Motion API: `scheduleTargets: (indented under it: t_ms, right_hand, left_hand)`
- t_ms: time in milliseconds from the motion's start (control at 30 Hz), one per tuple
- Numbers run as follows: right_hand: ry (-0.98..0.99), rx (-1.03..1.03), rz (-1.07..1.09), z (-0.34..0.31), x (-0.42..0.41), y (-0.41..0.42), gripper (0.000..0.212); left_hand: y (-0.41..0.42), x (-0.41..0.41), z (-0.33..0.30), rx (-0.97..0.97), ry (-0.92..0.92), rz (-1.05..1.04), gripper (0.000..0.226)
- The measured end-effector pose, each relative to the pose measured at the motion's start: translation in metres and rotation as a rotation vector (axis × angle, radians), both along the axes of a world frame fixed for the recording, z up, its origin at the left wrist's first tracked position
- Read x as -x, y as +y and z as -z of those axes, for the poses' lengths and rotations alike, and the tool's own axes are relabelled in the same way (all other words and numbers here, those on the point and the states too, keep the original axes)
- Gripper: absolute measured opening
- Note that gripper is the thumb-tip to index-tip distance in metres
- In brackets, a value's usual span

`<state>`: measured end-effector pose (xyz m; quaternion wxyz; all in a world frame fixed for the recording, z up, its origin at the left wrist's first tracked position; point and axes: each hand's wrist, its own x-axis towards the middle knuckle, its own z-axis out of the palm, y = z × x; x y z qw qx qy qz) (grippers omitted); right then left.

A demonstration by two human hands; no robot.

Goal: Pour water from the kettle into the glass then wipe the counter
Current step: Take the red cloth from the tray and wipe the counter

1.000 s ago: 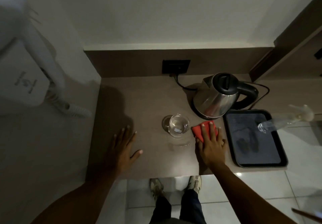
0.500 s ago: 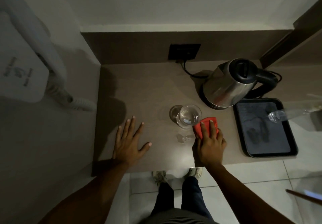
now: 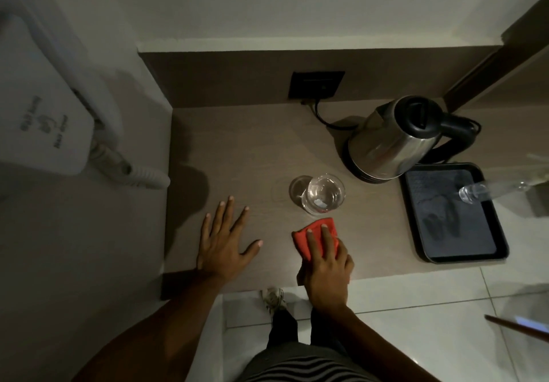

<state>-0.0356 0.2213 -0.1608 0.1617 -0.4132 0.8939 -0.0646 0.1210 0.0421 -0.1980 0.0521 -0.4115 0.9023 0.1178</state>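
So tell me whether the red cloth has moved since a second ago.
Yes. The red cloth under the right hand slid left and toward the counter's front edge: it was right of the glass, now in front.

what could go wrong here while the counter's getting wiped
The right hand presses the red cloth just in front of the glass, which holds water; a forward stroke could knock it over. A spill might then run toward the kettle and its cord.
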Motion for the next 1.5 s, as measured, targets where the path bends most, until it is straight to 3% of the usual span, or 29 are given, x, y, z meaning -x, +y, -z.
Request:
scheduleTargets:
  t_ms: [100,333,633,833,1000,1233,1500]
  right_hand:
    - [-0.043,0.03,-0.106,-0.005,-0.002,-0.006,0.091]
    - [-0.107,0.226,-0.313,-0.014,-0.003,-0.051,0.068]
    - [-0.032,0.137,-0.358,0.004,0.0,-0.064,0.055]
    - [0.087,0.099,-0.453,0.011,0.031,-0.013,0.058]
    - [0.165,0.043,-0.514,0.009,0.081,0.043,0.077]
    - [0.184,-0.048,-0.309,-0.006,0.151,0.041,0.069]
    - [0.096,0.018,0.136,-0.003,0.107,0.001,0.062]
  left_hand:
    - [0.0,0.0,0.0,-0.003,0.0,-0.004,0.085]
    - [0.0,-0.001,0.003,-0.006,0.016,-0.007,0.086]
    - [0.0,0.0,0.003,0.025,0.023,-0.02,0.082]
    - [-0.001,0.0,0.0,-0.003,0.016,-0.023,0.083]
    - [-0.001,-0.001,-0.002,-0.003,0.01,-0.016,0.084]
    - [-0.001,-0.001,-0.005,-0.017,0.006,-0.018,0.084]
    - [-0.001,0.0,-0.005,-0.028,0.041,-0.013,0.083]
